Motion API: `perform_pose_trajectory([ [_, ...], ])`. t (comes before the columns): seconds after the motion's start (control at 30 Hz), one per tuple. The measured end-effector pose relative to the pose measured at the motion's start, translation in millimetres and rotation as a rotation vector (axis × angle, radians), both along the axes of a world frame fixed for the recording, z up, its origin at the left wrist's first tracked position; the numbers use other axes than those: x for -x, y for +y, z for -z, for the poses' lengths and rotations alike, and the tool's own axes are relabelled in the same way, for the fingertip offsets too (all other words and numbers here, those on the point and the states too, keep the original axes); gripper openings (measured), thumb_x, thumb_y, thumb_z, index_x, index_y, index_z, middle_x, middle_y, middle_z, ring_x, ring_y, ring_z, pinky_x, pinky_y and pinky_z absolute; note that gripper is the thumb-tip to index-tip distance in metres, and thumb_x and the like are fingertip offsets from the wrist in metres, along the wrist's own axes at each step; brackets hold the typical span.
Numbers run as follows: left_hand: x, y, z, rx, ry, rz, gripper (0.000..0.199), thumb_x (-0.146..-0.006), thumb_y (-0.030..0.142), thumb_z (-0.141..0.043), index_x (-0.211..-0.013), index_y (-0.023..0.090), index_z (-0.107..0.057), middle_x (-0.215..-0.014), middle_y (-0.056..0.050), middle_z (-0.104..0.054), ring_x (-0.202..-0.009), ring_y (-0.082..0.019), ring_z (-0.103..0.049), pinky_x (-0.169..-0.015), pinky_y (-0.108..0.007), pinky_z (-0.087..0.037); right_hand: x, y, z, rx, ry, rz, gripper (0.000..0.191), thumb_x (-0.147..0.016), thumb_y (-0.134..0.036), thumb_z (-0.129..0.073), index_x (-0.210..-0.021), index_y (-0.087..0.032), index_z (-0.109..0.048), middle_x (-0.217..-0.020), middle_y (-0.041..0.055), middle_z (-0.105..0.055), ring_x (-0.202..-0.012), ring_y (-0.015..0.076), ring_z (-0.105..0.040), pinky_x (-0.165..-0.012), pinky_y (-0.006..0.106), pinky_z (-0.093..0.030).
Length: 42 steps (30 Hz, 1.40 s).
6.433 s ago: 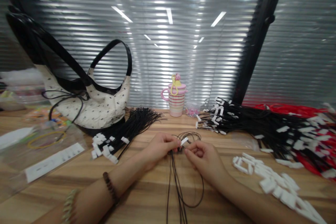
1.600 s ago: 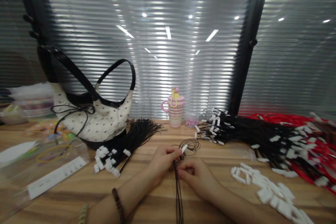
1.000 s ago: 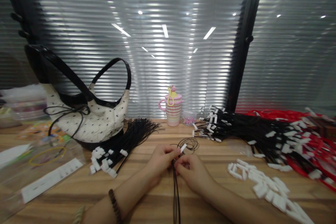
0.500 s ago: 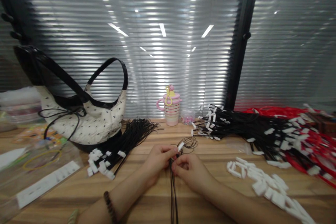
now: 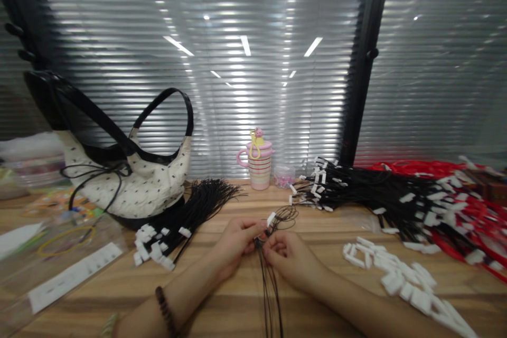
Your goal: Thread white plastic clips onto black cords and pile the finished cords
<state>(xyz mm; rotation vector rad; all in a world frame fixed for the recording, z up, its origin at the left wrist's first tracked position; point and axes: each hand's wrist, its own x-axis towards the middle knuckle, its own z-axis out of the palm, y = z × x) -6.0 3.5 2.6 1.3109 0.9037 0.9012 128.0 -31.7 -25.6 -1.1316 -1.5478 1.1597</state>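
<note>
Thin black cords (image 5: 267,285) run from between my hands down to the table's near edge. Their far ends curl into a loose coil (image 5: 285,215) just beyond my fingers. My left hand (image 5: 243,240) pinches the cords close to a small white tag (image 5: 271,218), thumb on top. To its right, my right hand (image 5: 288,256) has its fingers curled and thumb and forefinger pressed together at the cords. What exactly lies between the right fingertips is too small to make out clearly.
Bundled black cords with white tags (image 5: 198,206) lie left, beside a dotted white handbag (image 5: 158,185). A striped mug (image 5: 260,166) and small clear tub (image 5: 283,176) stand behind. At right are more black cords (image 5: 364,187), red cords (image 5: 479,222) and loose white pieces (image 5: 396,269).
My right hand has shifted slightly right, away from my left fingertips. The hanging cords have swung right and spread apart. The white tag has moved a little up and left.
</note>
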Motion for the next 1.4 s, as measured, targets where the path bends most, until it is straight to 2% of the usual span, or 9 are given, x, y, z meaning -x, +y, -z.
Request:
perform_pose_trajectory([
  [0.13, 2.9, 4.0, 1.8, 0.007, -0.037, -0.016, 0.029, -0.066, 0.039, -0.064, -0.07, 0.01, -0.062, -0.06, 0.0, -0.05, -0.046, -0.002, -0.033, -0.039, -0.017, -0.014, -11.3, -0.7, -11.9, 0.155, 0.142, -0.053, 0.022, -0.057, -0.01, -0.048, -0.078, -0.015, -0.048, -0.05, -0.0058, -0.049, -0.041, 0.0051, -0.037, -0.04, 0.016, -0.023],
  [0.27, 3.0, 5.8, 3.3, 0.009, -0.008, -0.033, 0.029, -0.065, 0.039, -0.064, -0.071, 0.01, -0.063, -0.061, -0.001, -0.051, -0.046, -0.003, -0.032, -0.039, -0.017, -0.014, -40.2, 6.2, -33.1, 0.305, 0.504, -0.187, 0.009, -0.058, -0.014, -0.049, -0.067, -0.012, -0.053, -0.046, -0.0049, -0.044, -0.036, 0.0023, -0.029, -0.038, 0.016, -0.015],
  [0.37, 1.6, 3.9, 2.2, 0.006, 0.031, -0.03, 0.033, -0.064, 0.041, -0.064, -0.072, 0.01, -0.063, -0.062, -0.002, -0.052, -0.046, -0.003, -0.032, -0.039, -0.017, -0.014, -61.0, 11.8, -46.1, 0.355, 0.739, -0.278, 0.009, -0.057, -0.018, -0.053, -0.062, -0.011, -0.057, -0.048, -0.0026, -0.046, -0.038, 0.0033, -0.033, -0.039, 0.017, -0.021],
  [0.47, 0.4, 1.4, 0.0, 0.003, 0.057, -0.039, 0.033, -0.063, 0.042, -0.064, -0.069, 0.01, -0.063, -0.06, -0.001, -0.051, -0.045, -0.003, -0.031, -0.039, -0.017, -0.015, -72.0, 12.4, -56.3, 0.31, 0.848, -0.302, 0.015, -0.058, -0.018, -0.058, -0.07, -0.011, -0.062, -0.053, -0.0012, -0.05, -0.041, 0.0038, -0.037, -0.042, 0.018, -0.027],
  [0.8, 0.3, -0.2, -1.4, 0.028, 0.093, -0.055, 0.034, -0.064, 0.043, -0.063, -0.07, 0.01, -0.064, -0.06, -0.001, -0.052, -0.047, -0.003, -0.033, -0.042, -0.018, -0.015, -92.1, 16.5, -91.5, 0.105, 0.958, -0.053, 0.014, -0.07, -0.029, -0.065, -0.081, -0.021, -0.062, -0.082, -0.0003, -0.056, -0.051, 0.0011, -0.039, -0.044, 0.012, -0.036],
  [0.87, 0.1, -0.3, -1.4, 0.029, 0.093, -0.06, 0.035, -0.063, 0.044, -0.063, -0.071, 0.01, -0.064, -0.061, -0.001, -0.053, -0.047, -0.003, -0.033, -0.042, -0.019, -0.015, -95.3, 17.5, -94.4, 0.068, 0.938, -0.052, 0.013, -0.072, -0.03, -0.063, -0.081, -0.021, -0.062, -0.077, -0.0014, -0.054, -0.047, 0.0, -0.036, -0.043, 0.011, -0.034],
  [1.0, -0.4, -0.8, -1.8, 0.016, 0.106, -0.068, 0.034, -0.062, 0.044, -0.063, -0.07, 0.011, -0.065, -0.06, -0.001, -0.055, -0.048, -0.004, -0.035, -0.043, -0.019, -0.017, -87.7, 16.4, -86.6, 0.036, 0.743, -0.059, 0.02, -0.073, -0.029, -0.062, -0.089, -0.018, -0.061, -0.055, -0.0061, -0.039, -0.038, -0.0014, -0.025, -0.037, 0.01, -0.026],
  [1.1, -0.3, -0.1, -1.2, -0.001, 0.096, -0.062, 0.032, -0.064, 0.042, -0.062, -0.07, 0.011, -0.064, -0.061, -0.001, -0.055, -0.048, -0.004, -0.035, -0.043, -0.019, -0.017, -68.9, 13.4, -68.4, 0.094, 0.526, -0.061, 0.029, -0.071, -0.032, -0.064, -0.093, -0.016, -0.058, -0.051, -0.0068, -0.042, -0.036, -0.0013, -0.026, -0.036, 0.012, -0.022],
  [1.4, -0.3, 2.3, 1.4, -0.016, 0.016, -0.074, 0.031, -0.065, 0.041, -0.062, -0.067, 0.01, -0.061, -0.06, 0.0, -0.052, -0.047, -0.004, -0.035, -0.04, -0.018, -0.017, -20.6, -8.4, -18.6, -0.018, -0.016, 0.059, 0.02, -0.07, -0.027, -0.054, -0.057, -0.013, -0.048, -0.046, -0.0026, -0.048, -0.04, 0.0059, -0.042, -0.038, 0.016, -0.029],
])
